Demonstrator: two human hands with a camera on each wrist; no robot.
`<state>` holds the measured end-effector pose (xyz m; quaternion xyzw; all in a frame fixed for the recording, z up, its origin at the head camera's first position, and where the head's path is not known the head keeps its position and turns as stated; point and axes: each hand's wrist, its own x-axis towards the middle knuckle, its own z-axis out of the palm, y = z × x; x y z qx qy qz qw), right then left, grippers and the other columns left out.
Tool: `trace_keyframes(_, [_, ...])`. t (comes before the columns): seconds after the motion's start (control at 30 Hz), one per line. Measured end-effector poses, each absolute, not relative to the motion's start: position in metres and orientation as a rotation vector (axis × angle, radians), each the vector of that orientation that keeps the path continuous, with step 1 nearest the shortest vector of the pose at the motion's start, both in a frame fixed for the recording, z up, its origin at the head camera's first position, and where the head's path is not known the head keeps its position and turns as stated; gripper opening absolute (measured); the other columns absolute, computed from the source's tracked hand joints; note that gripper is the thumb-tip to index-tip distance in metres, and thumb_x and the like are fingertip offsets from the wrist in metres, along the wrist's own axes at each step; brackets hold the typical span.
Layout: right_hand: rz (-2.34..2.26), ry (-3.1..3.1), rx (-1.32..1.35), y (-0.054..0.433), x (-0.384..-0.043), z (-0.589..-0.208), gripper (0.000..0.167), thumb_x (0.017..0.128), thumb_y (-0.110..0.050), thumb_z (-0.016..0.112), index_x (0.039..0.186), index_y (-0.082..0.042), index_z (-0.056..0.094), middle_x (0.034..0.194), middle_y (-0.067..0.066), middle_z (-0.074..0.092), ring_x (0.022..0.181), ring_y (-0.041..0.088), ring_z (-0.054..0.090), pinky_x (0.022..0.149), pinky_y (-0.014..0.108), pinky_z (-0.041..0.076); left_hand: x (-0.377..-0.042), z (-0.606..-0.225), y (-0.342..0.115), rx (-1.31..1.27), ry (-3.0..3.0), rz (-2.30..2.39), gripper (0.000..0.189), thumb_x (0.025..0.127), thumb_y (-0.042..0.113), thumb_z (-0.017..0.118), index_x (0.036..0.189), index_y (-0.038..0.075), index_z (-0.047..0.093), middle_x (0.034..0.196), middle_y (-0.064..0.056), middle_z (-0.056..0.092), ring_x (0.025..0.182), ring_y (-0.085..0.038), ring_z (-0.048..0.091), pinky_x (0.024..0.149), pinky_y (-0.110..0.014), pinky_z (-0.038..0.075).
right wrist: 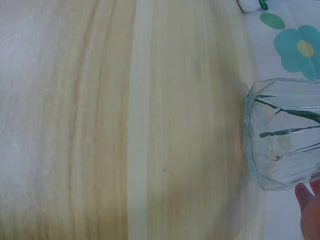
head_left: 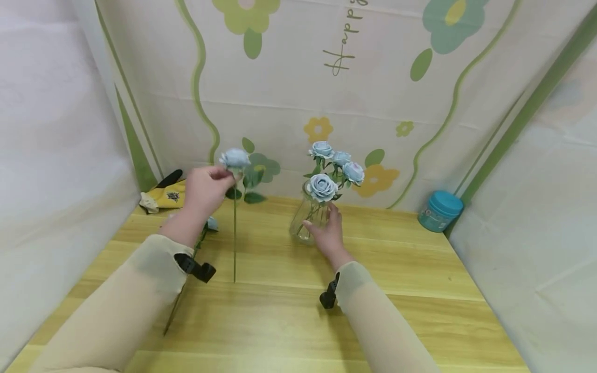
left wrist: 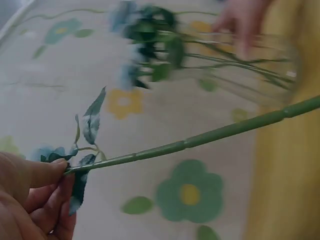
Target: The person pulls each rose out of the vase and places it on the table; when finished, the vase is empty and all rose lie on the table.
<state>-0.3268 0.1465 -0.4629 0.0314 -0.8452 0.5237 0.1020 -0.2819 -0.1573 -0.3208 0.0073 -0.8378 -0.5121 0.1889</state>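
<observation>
My left hand [head_left: 207,190] pinches an artificial light-blue rose [head_left: 235,158] just beneath its bloom, the long green stem [left wrist: 185,145] hanging straight down over the table. Several blue roses [head_left: 323,187] stand in a clear glass vase [head_left: 298,228] near the back of the table. My right hand [head_left: 330,235] holds the vase's right side between thumb and fingers. Through the faceted glass [right wrist: 280,170] in the right wrist view, dark green stems show. Under my left forearm lies at least one more blue rose [head_left: 213,224], partly hidden by the arm.
A yellow-and-black item [head_left: 168,197] sits at the table's back left corner. At the back right stands a teal-lidded tub [head_left: 440,211]. A flower-printed cloth [head_left: 280,98] hangs behind the wooden table [head_left: 280,321], with white cloth at both sides.
</observation>
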Motion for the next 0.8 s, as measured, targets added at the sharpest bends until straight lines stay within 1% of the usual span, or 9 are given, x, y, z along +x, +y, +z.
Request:
trace_keyframes(0.1, [1.533, -2.499, 0.098, 0.147, -0.328, -0.465, 0.093, 0.083, -0.032, 0.082, 0.154, -0.018, 0.024, 0.147, 0.021, 0.028, 0.139, 0.037, 0.032, 0.110, 0.047, 0.033, -0.284, -0.352, -0.160, -0.012, -2.580, -1.323, 0.021, 0.093, 0.024, 0.069, 0.096, 0.004, 0.077, 0.101, -0.012, 0.072, 0.090, -0.029, 0.063, 0.073, -0.042, 0.051])
trace_keyframes(0.23, [1.521, -2.501, 0.106, 0.148, -0.330, -0.466, 0.093, 0.083, -0.034, 0.082, 0.154, -0.018, 0.023, 0.147, 0.021, 0.028, 0.139, 0.037, 0.032, 0.110, 0.047, 0.033, -0.288, -0.388, -0.165, -0.031, -2.788, -1.244, 0.019, 0.092, 0.024, 0.071, 0.093, 0.006, 0.077, 0.099, -0.011, 0.072, 0.081, -0.026, 0.062, 0.066, -0.038, 0.050])
trace_keyframes(0.3, [1.518, -2.502, 0.109, 0.148, -0.330, -0.466, 0.093, 0.083, -0.034, 0.082, 0.154, -0.018, 0.024, 0.147, 0.021, 0.028, 0.139, 0.037, 0.032, 0.110, 0.047, 0.033, -0.291, -0.403, -0.168, -0.026, -2.878, -1.200, 0.018, 0.091, 0.025, 0.072, 0.087, 0.008, 0.077, 0.091, -0.007, 0.071, 0.075, -0.023, 0.060, 0.064, -0.037, 0.049])
trace_keyframes(0.33, [1.517, -2.503, 0.109, 0.148, -0.330, -0.466, 0.093, 0.083, -0.034, 0.082, 0.154, -0.018, 0.024, 0.147, 0.020, 0.029, 0.139, 0.037, 0.032, 0.110, 0.047, 0.033, -0.293, -0.409, -0.169, -0.023, -2.920, -1.175, 0.021, 0.091, 0.026, 0.072, 0.080, 0.008, 0.075, 0.081, -0.005, 0.069, 0.069, -0.022, 0.057, 0.062, -0.037, 0.047])
trace_keyframes(0.37, [1.516, -2.503, 0.108, 0.148, -0.330, -0.466, 0.093, 0.083, -0.034, 0.082, 0.154, -0.018, 0.024, 0.147, 0.020, 0.029, 0.138, 0.037, 0.032, 0.110, 0.047, 0.033, -0.294, -0.415, -0.170, -0.032, -2.959, -1.137, 0.025, 0.090, 0.026, 0.072, 0.073, 0.008, 0.071, 0.072, -0.003, 0.065, 0.064, -0.021, 0.054, 0.064, -0.038, 0.045])
trace_keyframes(0.47, [1.520, -2.499, 0.107, 0.147, -0.330, -0.465, 0.093, 0.083, -0.033, 0.082, 0.154, -0.017, 0.024, 0.147, 0.020, 0.029, 0.138, 0.037, 0.032, 0.111, 0.047, 0.033, -0.299, -0.428, -0.172, -0.037, -3.051, -1.058, 0.039, 0.089, 0.027, 0.073, 0.057, 0.013, 0.056, 0.054, 0.002, 0.047, 0.054, -0.020, 0.044, 0.068, -0.041, 0.038])
trace_keyframes(0.53, [1.520, -2.497, 0.106, 0.147, -0.331, -0.465, 0.092, 0.083, -0.031, 0.082, 0.154, -0.017, 0.024, 0.147, 0.021, 0.029, 0.138, 0.037, 0.032, 0.111, 0.047, 0.032, -0.303, -0.435, -0.173, -0.044, -3.082, -1.018, 0.046, 0.089, 0.027, 0.072, 0.054, 0.015, 0.046, 0.049, 0.003, 0.037, 0.050, -0.020, 0.039, 0.068, -0.041, 0.035])
trace_keyframes(0.63, [1.520, -2.495, 0.100, 0.147, -0.331, -0.465, 0.091, 0.084, -0.029, 0.082, 0.154, -0.016, 0.024, 0.147, 0.021, 0.029, 0.138, 0.037, 0.033, 0.111, 0.047, 0.033, -0.308, -0.443, -0.174, -0.019, -3.111, -0.984, 0.046, 0.089, 0.025, 0.072, 0.053, 0.017, 0.044, 0.050, 0.003, 0.037, 0.051, -0.019, 0.039, 0.070, -0.042, 0.036])
trace_keyframes(0.8, [1.524, -2.502, 0.097, 0.147, -0.330, -0.464, 0.089, 0.085, -0.029, 0.081, 0.153, -0.017, 0.024, 0.147, 0.020, 0.029, 0.138, 0.035, 0.032, 0.110, 0.048, 0.033, -0.312, -0.445, -0.175, 0.018, -3.198, -0.915, 0.039, 0.088, 0.021, 0.071, 0.053, 0.015, 0.054, 0.052, 0.001, 0.051, 0.053, -0.020, 0.045, 0.075, -0.046, 0.039])
